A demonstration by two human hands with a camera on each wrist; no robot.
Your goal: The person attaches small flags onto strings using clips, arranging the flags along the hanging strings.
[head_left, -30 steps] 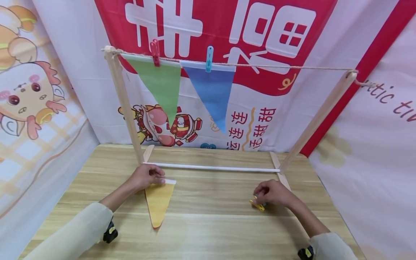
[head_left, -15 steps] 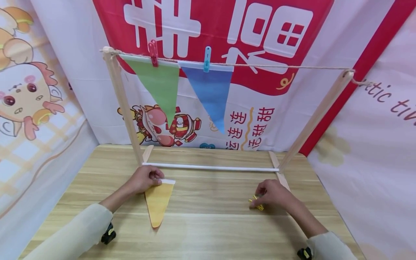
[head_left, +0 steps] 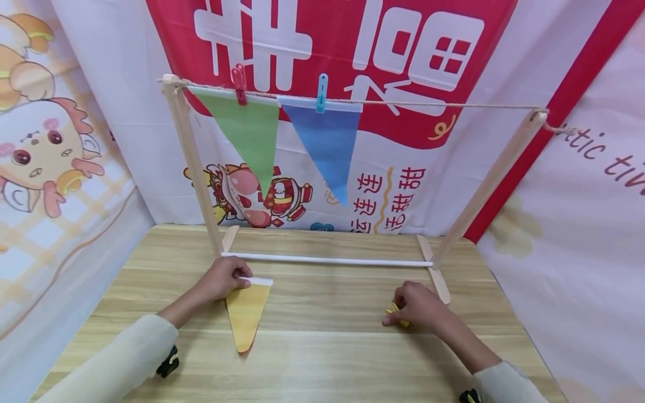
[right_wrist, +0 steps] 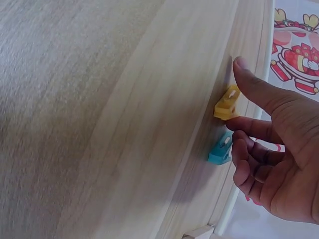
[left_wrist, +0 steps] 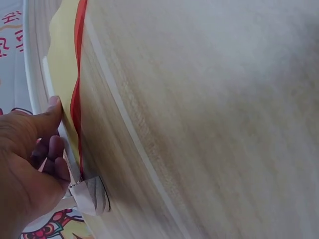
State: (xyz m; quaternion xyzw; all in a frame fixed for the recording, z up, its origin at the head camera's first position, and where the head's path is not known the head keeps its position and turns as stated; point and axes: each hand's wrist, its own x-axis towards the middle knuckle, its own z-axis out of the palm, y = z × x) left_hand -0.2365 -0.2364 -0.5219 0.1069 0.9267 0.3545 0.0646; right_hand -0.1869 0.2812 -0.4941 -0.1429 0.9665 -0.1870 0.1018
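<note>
At the table's left side my left hand (head_left: pixel 224 278) pinches the white top band of a yellow pennant flag (head_left: pixel 248 316), its tip towards me. A red edge runs along the flag's side in the left wrist view. On the right, my right hand (head_left: pixel 422 305) reaches down to a yellow clothespin (right_wrist: pixel 227 103) on the table. Its thumb is spread apart from the clothespin, while the index fingertip is right at the clothespin's end. A teal clothespin (right_wrist: pixel 220 149) lies beside the loosely curled other fingers; the hand hides it in the head view.
Behind the hands stands a wooden frame (head_left: pixel 194 168) with a twine line (head_left: pixel 428 104) across its top. A red clothespin (head_left: pixel 239 84) overlaps a green pennant (head_left: pixel 249 126) there, and a light blue clothespin (head_left: pixel 322 93) a blue pennant (head_left: pixel 327 137). A white rod (head_left: pixel 327 259) joins the posts below.
My right thumb has spread away from the yellow clothespin, towards the left, and the right hand has shifted slightly. The left hand stays at the yellow pennant.
</note>
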